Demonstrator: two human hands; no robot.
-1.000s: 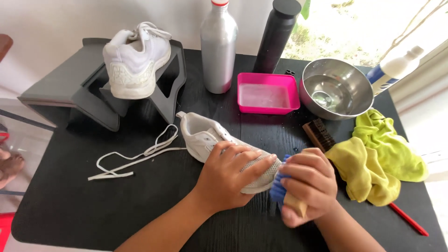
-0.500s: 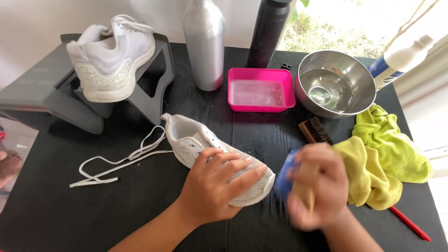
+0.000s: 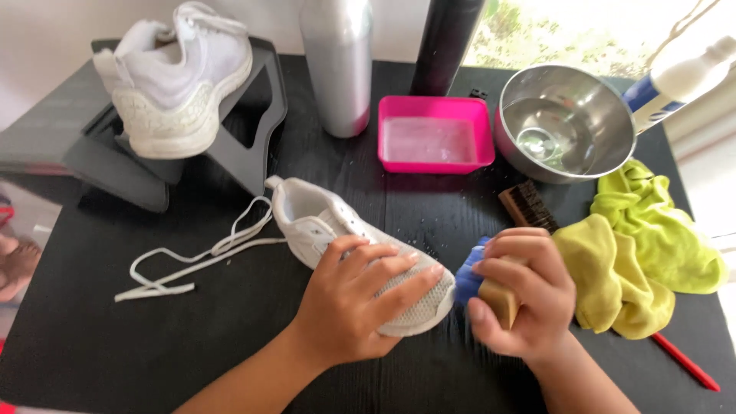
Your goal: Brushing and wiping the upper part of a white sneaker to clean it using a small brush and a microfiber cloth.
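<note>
White mesh sneaker (image 3: 337, 238) lies near the middle of the black wooden table (image 3: 115, 345), its long axis running diagonally: the heel opening points toward the far left corner, the toe toward the near right edge. The left hand (image 3: 360, 295) presses down over the toe half, fingers spread and curled around the mesh upper. Just beside the toe, the right hand (image 3: 521, 295) is clenched around a wooden-backed brush with blue bristles (image 3: 479, 284), the bristles turned toward the toe; whether they touch it cannot be told. One loose white shoelace (image 3: 192, 257) trails from the heel toward the left edge.

A second white sneaker (image 3: 180, 77) stands on a grey angled stand (image 3: 84, 146) at the far left corner, so the shoes number two. Along the far edge stand two tall bottles, a silver metal bottle (image 3: 337, 65) and a black bottle (image 3: 446, 42). In front of them sits one pink rectangular plastic tray (image 3: 435, 134), with one round steel bowl (image 3: 563, 123) holding a little clear liquid to its right. A white squeeze bottle with a blue label band (image 3: 675, 77) leans at the far right corner. A dark-bristled brush (image 3: 527, 207) lies between the bowl and the right hand. One crumpled yellow-green cloth (image 3: 640, 253) rests by the right edge, and a red pencil-like stick (image 3: 686, 362) pokes out beneath it.
</note>
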